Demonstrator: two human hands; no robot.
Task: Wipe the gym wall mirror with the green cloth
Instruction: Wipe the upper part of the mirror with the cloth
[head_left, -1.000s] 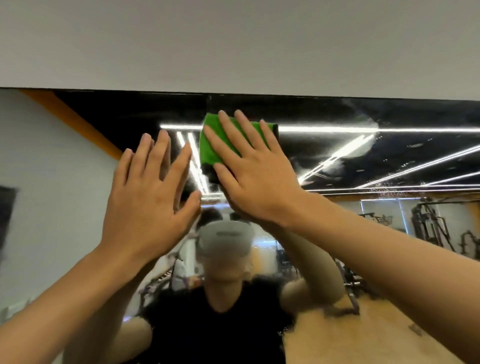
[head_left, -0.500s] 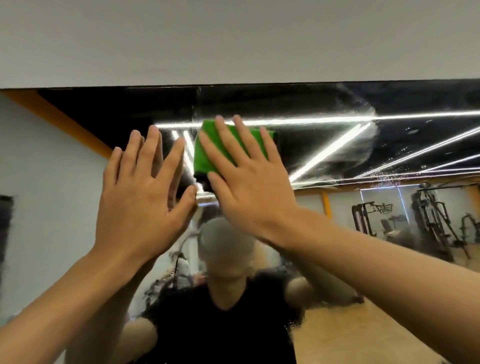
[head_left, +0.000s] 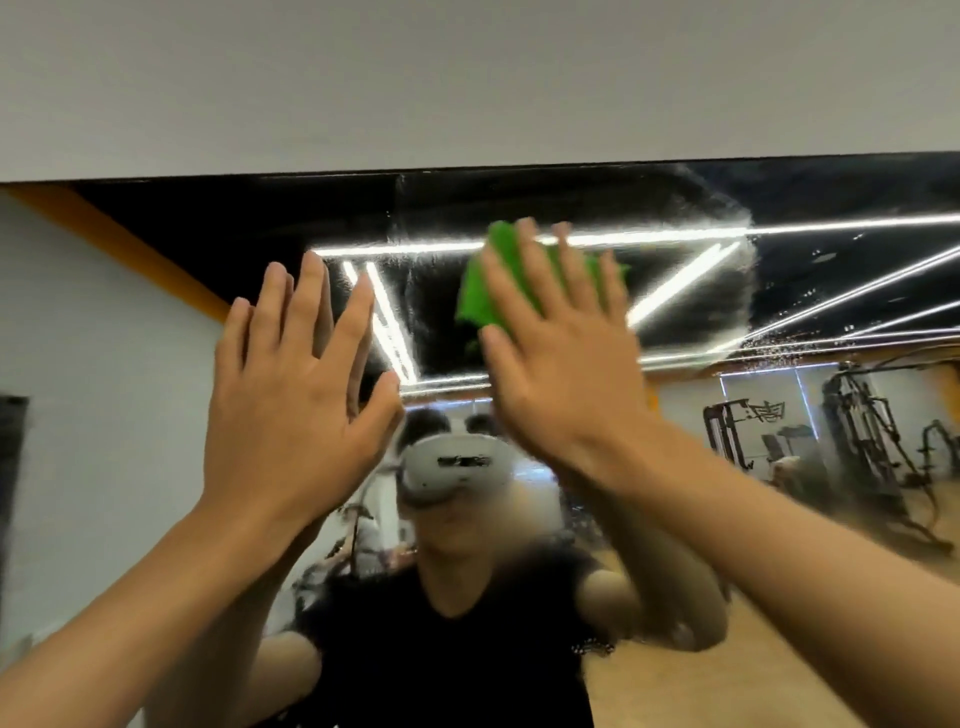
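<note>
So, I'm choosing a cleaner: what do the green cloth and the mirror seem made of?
Green cloth: soft matte fabric, perhaps microfibre; it bunches under the right hand. Mirror: glossy glass, sharply reflecting light strips, with hazy smears.

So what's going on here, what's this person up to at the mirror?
A person is wiping a gym wall mirror. The right hand presses a green cloth against the glass with straight, spread fingers, close under the mirror's top edge. The left hand rests open on the glass beside it and holds nothing. A hazy wet smear and droplets show to the right of the cloth, so that stretch looks unfinished.
</note>
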